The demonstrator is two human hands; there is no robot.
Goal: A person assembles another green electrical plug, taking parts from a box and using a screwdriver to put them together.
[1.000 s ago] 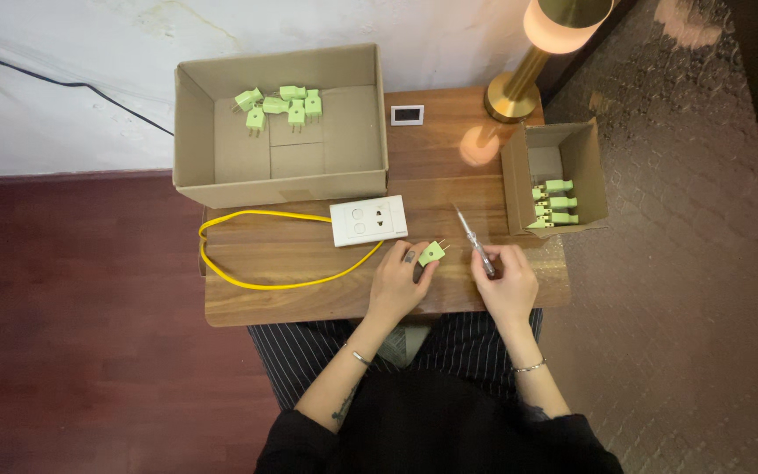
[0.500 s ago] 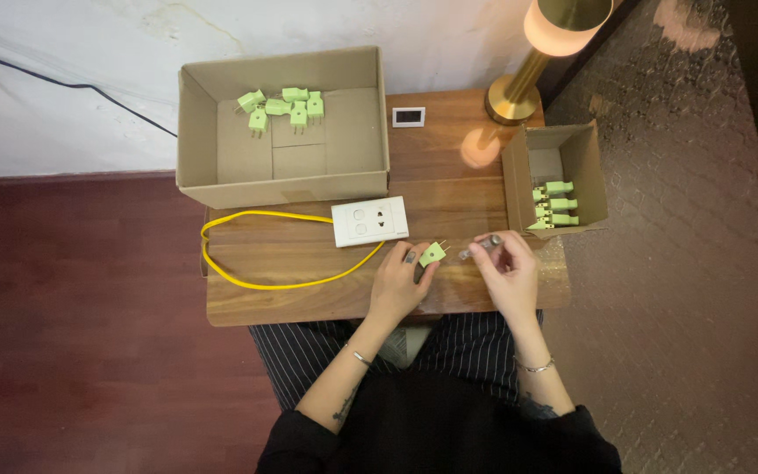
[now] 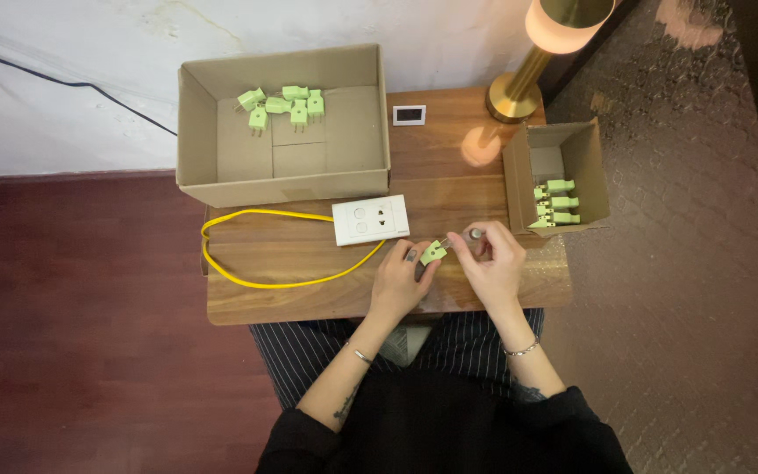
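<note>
My left hand (image 3: 401,279) pinches a small light-green plug (image 3: 432,253) just above the front of the wooden table (image 3: 291,303). My right hand (image 3: 491,259) grips a thin screwdriver (image 3: 474,234); only its dark end shows above my fingers, and its tip points left at the plug. Both hands sit close together, right of a white socket block (image 3: 370,219) with a yellow cable (image 3: 256,281).
A large open cardboard box (image 3: 212,175) at the back left holds several green plugs (image 3: 282,101). A small cardboard box (image 3: 519,171) at the right holds several more. A brass lamp (image 3: 519,88) and a small white device (image 3: 409,115) stand at the back.
My right hand has turned the screwdriver from standing up and out to lying low against the plug, and has closed in on my left hand. The left hand stayed put.
</note>
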